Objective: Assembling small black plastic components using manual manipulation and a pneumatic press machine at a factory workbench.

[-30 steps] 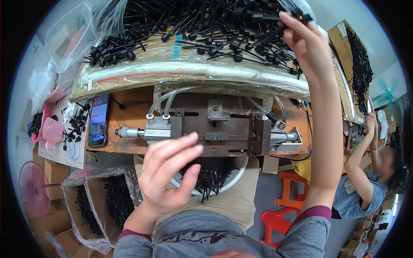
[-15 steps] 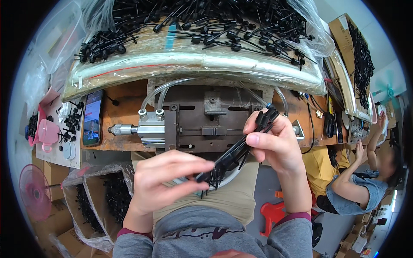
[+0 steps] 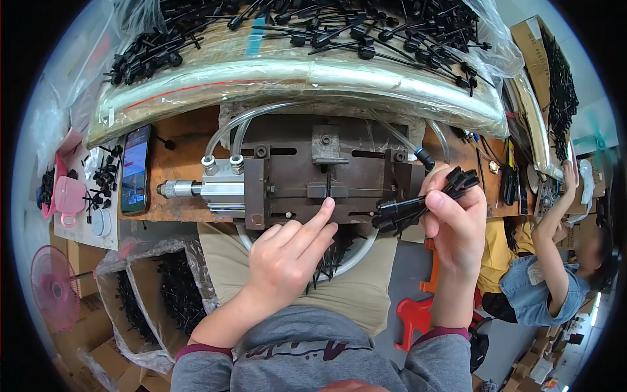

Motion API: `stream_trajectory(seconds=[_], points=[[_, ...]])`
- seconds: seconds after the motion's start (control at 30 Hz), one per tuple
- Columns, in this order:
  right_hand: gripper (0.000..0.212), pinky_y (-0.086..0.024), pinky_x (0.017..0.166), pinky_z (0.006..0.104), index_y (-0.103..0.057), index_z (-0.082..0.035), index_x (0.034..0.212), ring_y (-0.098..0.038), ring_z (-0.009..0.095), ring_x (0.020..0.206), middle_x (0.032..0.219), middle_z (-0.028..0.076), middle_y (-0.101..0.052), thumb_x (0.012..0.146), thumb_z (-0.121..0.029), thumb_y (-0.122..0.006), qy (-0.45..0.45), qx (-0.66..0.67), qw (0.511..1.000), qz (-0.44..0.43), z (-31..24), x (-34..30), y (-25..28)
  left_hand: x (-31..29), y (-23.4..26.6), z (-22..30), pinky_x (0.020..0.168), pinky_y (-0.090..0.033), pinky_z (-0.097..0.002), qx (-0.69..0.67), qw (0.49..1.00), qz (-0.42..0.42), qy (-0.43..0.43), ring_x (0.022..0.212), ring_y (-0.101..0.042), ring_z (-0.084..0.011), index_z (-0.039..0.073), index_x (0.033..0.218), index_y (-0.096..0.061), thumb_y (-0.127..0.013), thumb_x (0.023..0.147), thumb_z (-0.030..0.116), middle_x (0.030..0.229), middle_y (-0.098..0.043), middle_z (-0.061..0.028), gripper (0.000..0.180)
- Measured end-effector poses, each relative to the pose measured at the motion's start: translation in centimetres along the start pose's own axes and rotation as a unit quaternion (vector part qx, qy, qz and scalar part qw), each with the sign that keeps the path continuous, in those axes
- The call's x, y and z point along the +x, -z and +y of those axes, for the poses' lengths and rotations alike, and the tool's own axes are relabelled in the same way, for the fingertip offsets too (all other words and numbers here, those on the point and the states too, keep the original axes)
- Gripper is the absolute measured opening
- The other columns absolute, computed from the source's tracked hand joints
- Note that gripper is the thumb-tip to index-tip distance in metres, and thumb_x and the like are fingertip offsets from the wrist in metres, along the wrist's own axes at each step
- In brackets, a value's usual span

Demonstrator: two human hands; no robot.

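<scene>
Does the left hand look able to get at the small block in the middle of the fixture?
Probably yes: the left hand has its index fingertip right by the near edge of the small block, and the right hand, holding black parts, is off to the side, leaving the way free.

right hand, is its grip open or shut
Shut: the right hand pinches a bundle of black parts between thumb and fingers, with ends showing on both sides.

A head-worn fisheye looks down, near, over the workbench (image 3: 186, 151).
</scene>
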State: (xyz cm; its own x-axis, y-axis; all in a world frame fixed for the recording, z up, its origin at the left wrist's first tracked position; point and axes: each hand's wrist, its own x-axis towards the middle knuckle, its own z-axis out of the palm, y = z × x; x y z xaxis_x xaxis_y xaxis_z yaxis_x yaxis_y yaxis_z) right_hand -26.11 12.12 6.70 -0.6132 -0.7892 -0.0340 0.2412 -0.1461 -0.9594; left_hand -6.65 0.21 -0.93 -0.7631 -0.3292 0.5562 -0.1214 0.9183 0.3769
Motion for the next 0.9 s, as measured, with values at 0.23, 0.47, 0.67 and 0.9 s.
stream_trajectory(seconds=[0.23, 0.47, 0.67, 0.9], points=[[0.012, -0.044, 0.050, 0.0209, -0.063, 0.002, 0.087, -0.057, 0.010, 0.053, 0.079, 0.008, -0.063, 0.080, 0.002, -0.072, -0.006, 0.002, 1.000, -0.010, 0.3, -0.5, -0.2, 1.0, 0.4, 0.1, 0.055, -0.042, -0.0253, 0.013, 1.000, -0.022, 0.012, 0.058, -0.059, -0.0130, 0.006, 0.093, -0.072, -0.079, 0.067, 0.009, 0.121, -0.068, -0.0090, 0.027], [0.010, -0.045, 0.052, 0.0211, -0.063, 0.001, 0.086, -0.057, 0.010, 0.055, 0.079, 0.008, -0.064, 0.080, 0.002, -0.072, -0.033, -0.008, 0.999, -0.014, 0.2, -1.0, -0.8, 1.2, 1.0, 0.4, 0.055, -0.044, -0.0247, 0.002, 0.998, -0.055, 0.036, 0.061, -0.062, -0.0139, 0.005, 0.095, -0.072, -0.081, 0.067, 0.009, 0.121, -0.068, -0.0101, 0.030], [0.011, -0.047, 0.054, 0.0212, -0.064, 0.001, 0.090, -0.061, 0.010, 0.060, 0.084, 0.007, -0.066, 0.083, 0.003, -0.073, -0.094, -0.012, 0.993, -0.064, 1.1, -1.7, -1.0, 2.3, 3.0, 1.7, 0.070, -0.054, -0.0310, -0.274, 0.955, -0.008, 0.112, 0.081, -0.068, -0.0210, 0.002, 0.107, -0.072, -0.083, 0.068, 0.007, 0.112, -0.069, -0.0144, 0.040], [0.010, -0.048, 0.053, 0.0220, -0.064, 0.002, 0.090, -0.060, 0.011, 0.058, 0.084, 0.008, -0.066, 0.082, 0.003, -0.071, -0.066, -0.003, 0.997, -0.040, 1.0, -1.3, -1.4, 1.6, 4.5, 1.6, 0.066, -0.053, -0.0285, -0.311, 0.950, -0.026, 0.021, 0.079, -0.069, -0.0204, 0.005, 0.097, -0.076, -0.084, 0.067, 0.011, 0.093, -0.073, -0.0077, 0.031]])
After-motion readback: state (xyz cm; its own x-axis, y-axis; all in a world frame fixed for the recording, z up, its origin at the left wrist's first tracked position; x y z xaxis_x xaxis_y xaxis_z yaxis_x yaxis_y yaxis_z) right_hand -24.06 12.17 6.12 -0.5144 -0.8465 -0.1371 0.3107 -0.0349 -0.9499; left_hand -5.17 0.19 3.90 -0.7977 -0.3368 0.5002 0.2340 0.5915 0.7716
